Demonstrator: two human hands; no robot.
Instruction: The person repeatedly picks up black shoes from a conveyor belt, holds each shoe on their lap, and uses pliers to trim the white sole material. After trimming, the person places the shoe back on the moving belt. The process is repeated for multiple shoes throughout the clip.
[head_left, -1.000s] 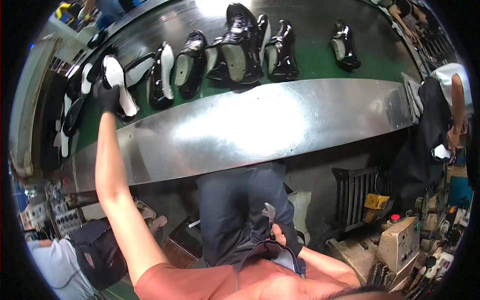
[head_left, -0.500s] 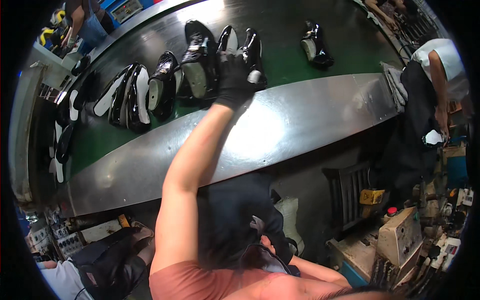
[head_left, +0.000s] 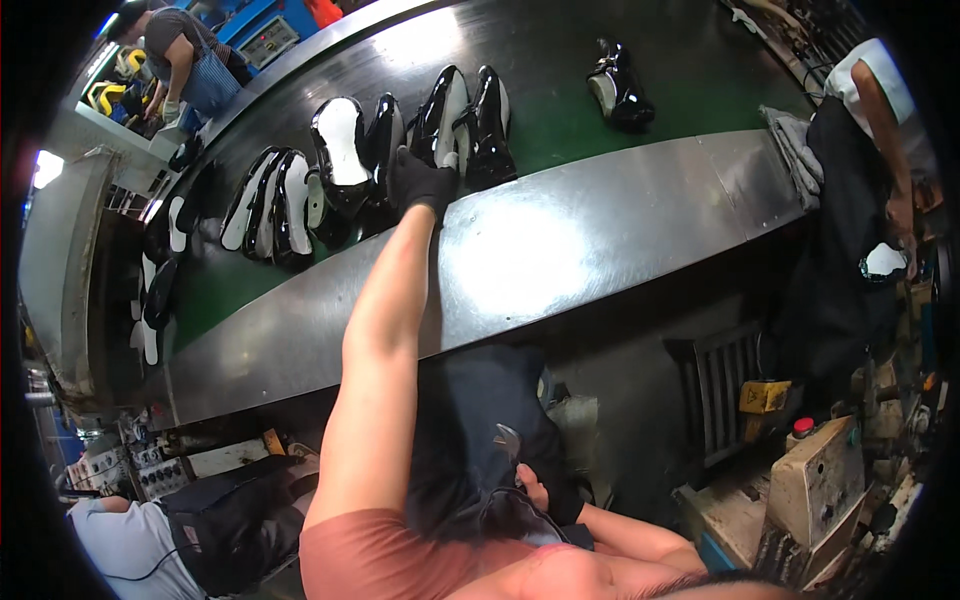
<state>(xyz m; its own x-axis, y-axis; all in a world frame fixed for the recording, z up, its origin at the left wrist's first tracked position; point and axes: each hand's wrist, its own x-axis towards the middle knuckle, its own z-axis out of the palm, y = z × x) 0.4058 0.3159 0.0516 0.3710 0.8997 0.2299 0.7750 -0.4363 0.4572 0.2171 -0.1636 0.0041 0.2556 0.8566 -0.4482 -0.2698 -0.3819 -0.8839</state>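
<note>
My left hand (head_left: pixel 424 184), in a black glove, reaches out over the belt, thumb and fingers spread. It is at the near ends of two glossy black shoes, one dark-sided (head_left: pixel 385 135) and one with a pale face (head_left: pixel 445 110); where it touches them is partly hidden. Left of it lies a black shoe with its white bottom showing (head_left: pixel 341 145). Another black shoe (head_left: pixel 490 125) stands to the right. Low and close to my body, my right hand (head_left: pixel 533 488) grips a hand tool with a forked metal head (head_left: pixel 507 440); its handle is mostly hidden.
A green belt (head_left: pixel 570 145) carries more black shoes (head_left: pixel 275 200) at left and one (head_left: pixel 620 90) at right. A metal ledge (head_left: pixel 620 215) runs along its near side. A machine box with a red button (head_left: pixel 815 470) stands at lower right. Other people are at the sides.
My left hand has moved left and a little nearer. A white shoe bottom now shows left of the hand, where a beige heel-end showed before. My right hand keeps its tool low.
</note>
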